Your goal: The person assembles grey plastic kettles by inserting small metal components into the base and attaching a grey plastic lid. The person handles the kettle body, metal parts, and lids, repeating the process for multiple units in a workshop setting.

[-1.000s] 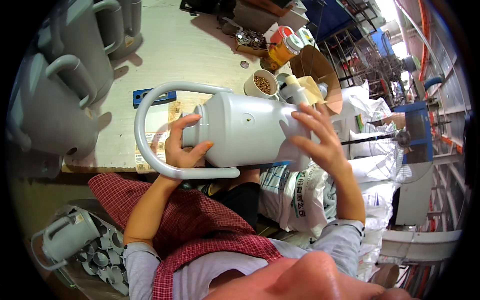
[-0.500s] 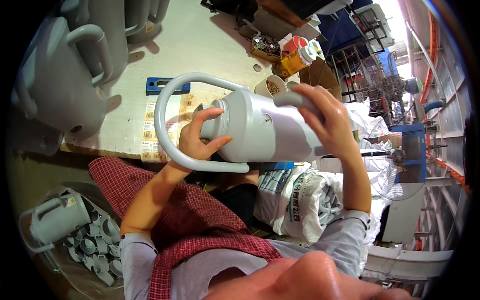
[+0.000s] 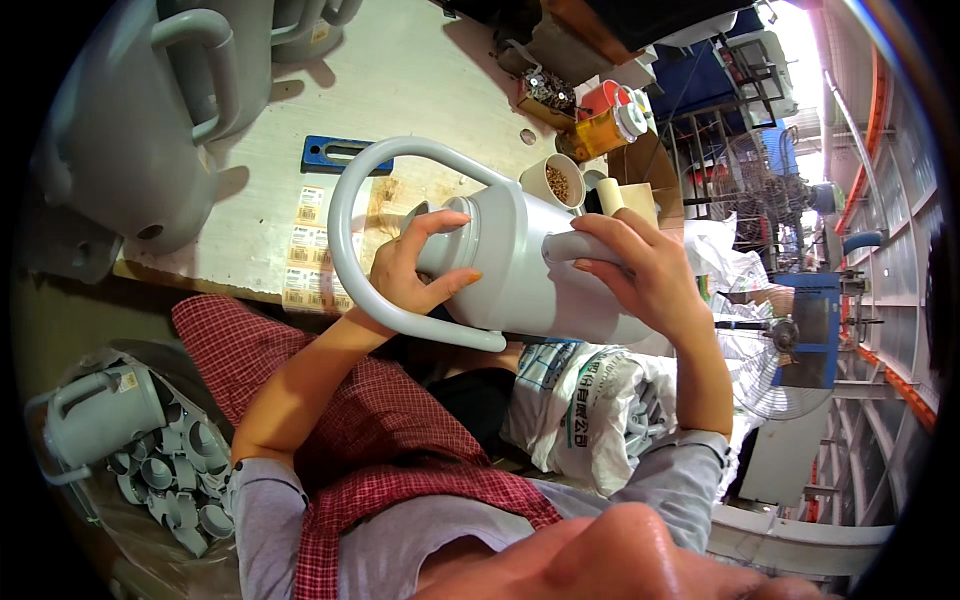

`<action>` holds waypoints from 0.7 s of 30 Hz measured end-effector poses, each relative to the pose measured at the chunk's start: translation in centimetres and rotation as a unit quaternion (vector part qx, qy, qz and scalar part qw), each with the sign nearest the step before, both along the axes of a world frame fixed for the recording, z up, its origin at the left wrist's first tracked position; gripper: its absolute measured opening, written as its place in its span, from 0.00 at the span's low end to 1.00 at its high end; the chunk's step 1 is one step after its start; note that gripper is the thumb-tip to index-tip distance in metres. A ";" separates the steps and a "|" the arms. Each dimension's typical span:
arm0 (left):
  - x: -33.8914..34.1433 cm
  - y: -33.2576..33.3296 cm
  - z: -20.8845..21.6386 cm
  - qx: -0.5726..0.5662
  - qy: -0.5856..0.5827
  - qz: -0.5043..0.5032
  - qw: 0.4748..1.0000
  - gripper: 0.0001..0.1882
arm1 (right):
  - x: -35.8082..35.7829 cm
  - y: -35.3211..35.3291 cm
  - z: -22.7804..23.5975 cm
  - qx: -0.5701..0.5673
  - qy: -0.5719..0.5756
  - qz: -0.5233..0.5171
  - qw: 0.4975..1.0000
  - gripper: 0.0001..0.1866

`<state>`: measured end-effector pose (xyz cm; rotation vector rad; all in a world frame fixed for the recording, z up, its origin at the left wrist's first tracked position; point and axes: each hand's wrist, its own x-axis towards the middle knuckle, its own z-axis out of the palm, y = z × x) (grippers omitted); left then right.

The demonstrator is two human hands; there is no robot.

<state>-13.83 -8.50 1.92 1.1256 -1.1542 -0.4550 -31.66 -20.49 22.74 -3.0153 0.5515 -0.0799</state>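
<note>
A grey can body (image 3: 550, 298) lies on its side at the table's (image 3: 410, 85) near edge, your left hand (image 3: 412, 270) curled around its neck (image 3: 462, 250), your right hand (image 3: 648, 275) gripping a curved grey handle (image 3: 574, 247). Half a second ago the handle hovered over the body; now its end meets the surface, so the two parts appear lined up. A large loop (image 3: 348, 235) curves past your left hand; beyond sit a slotted blue tool (image 3: 318, 154) and a cup (image 3: 534, 182) of small pieces.
</note>
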 end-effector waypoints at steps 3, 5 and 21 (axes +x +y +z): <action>0.3 0.1 0.1 -0.003 -0.003 -0.007 1.000 0.32 | -0.1 -0.1 -0.3 0.007 0.004 -0.006 1.000 0.19; 0.0 0.0 -0.2 -0.006 0.009 -0.009 1.000 0.32 | -0.1 0.0 -0.2 0.002 0.015 -0.002 1.000 0.19; -0.2 0.2 0.0 -0.048 -0.051 0.037 0.997 0.31 | 0.2 0.2 -0.8 0.005 0.008 -0.003 1.000 0.18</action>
